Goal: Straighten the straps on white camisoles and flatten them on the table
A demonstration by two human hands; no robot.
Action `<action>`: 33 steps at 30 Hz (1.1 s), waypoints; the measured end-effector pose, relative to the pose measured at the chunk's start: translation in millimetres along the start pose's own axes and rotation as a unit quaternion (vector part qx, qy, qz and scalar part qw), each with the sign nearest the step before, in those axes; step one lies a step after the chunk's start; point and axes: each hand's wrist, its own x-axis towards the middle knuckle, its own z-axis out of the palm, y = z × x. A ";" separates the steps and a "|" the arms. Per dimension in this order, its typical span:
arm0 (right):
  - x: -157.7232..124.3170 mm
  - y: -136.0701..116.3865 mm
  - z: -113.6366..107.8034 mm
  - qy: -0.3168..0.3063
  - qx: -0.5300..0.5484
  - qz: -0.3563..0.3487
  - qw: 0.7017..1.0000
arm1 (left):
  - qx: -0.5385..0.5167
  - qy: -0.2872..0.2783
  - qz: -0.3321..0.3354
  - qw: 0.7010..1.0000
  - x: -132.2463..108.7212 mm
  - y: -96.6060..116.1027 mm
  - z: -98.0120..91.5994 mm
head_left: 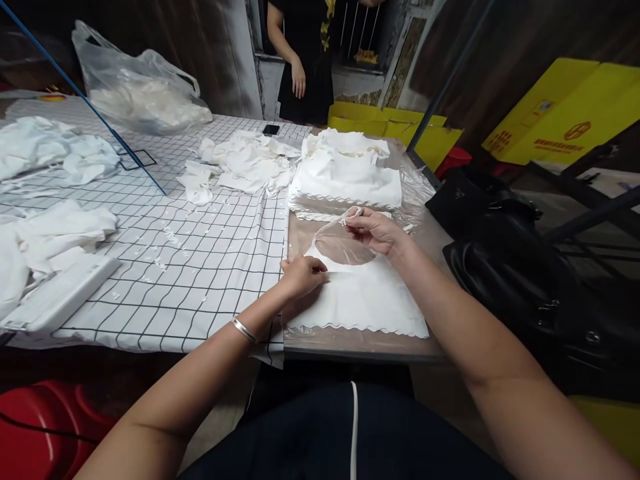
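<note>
White garment [373,300]: just before the stack [347,175]
Left hand [302,275]: fingers pinching its left side
Right hand [379,231]: nearer the stack, fingers pinching its strap [327,225]

Bkgd person [310,57]: head cut off @ top.

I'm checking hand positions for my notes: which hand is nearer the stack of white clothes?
Right. The right hand is just in front of the stack; the left hand is farther away, at the white top.
</note>
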 end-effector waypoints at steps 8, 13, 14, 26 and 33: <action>-22.3 55.0 7.8 -0.067 -0.089 -0.065 0.992 | -0.049 0.025 -0.002 0.998 -9.5 2.7 4.8; -27.8 70.7 12.7 -0.097 -0.119 -0.072 0.985 | -0.028 0.030 0.002 0.999 -9.5 0.3 5.8; -27.9 72.3 13.1 -0.100 -0.123 -0.072 0.985 | -0.029 0.030 0.001 0.999 -9.3 -0.5 6.1; -31.5 79.6 18.3 -0.090 -0.148 -0.080 0.982 | -0.047 0.020 -0.013 0.999 -8.4 -3.7 6.7; -33.8 73.8 18.2 -0.079 -0.186 -0.082 0.976 | -0.068 0.033 -0.023 0.997 -10.9 -2.4 7.2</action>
